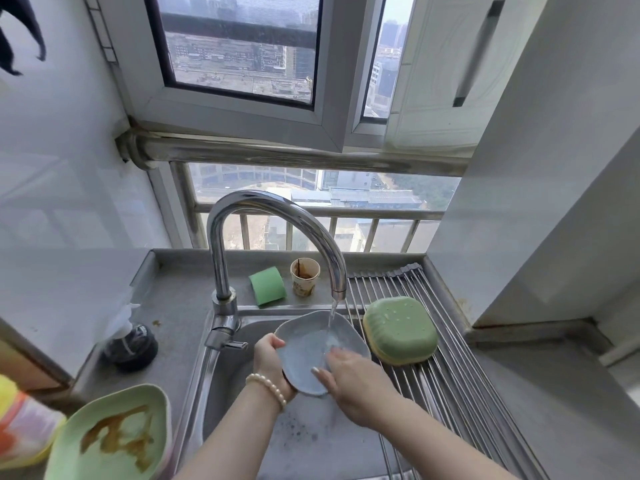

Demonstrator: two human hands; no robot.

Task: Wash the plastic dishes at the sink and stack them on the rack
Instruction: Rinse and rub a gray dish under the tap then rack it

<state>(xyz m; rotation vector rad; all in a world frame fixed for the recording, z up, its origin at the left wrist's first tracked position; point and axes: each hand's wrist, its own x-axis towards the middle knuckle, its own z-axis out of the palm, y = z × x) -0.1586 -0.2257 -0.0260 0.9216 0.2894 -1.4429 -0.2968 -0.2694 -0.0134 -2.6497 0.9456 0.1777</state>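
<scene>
One blue dish (pixel 313 348) is under the running tap (pixel 273 216), over the sink (pixel 221 393). The left hand (pixel 268 362) grips its rim; the right hand (pixel 349 377) rubs inside with straight fingers. Two green dishes: one dirty (pixel 114 441) on the tabletop (pixel 173 306), one upside down (pixel 400 329) on the rack (pixel 450 375).

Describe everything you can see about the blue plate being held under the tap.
The blue plate is a pale grey-blue dish, plastic by its look, with a wavy, irregular rim and a shallow well. It is held tilted over the sink, its inside facing up toward the camera. Water from the faucet streams onto its upper right part. The left hand grips its left edge, thumb on the inside. The right hand lies on the wet inside surface near the lower right rim.
</scene>
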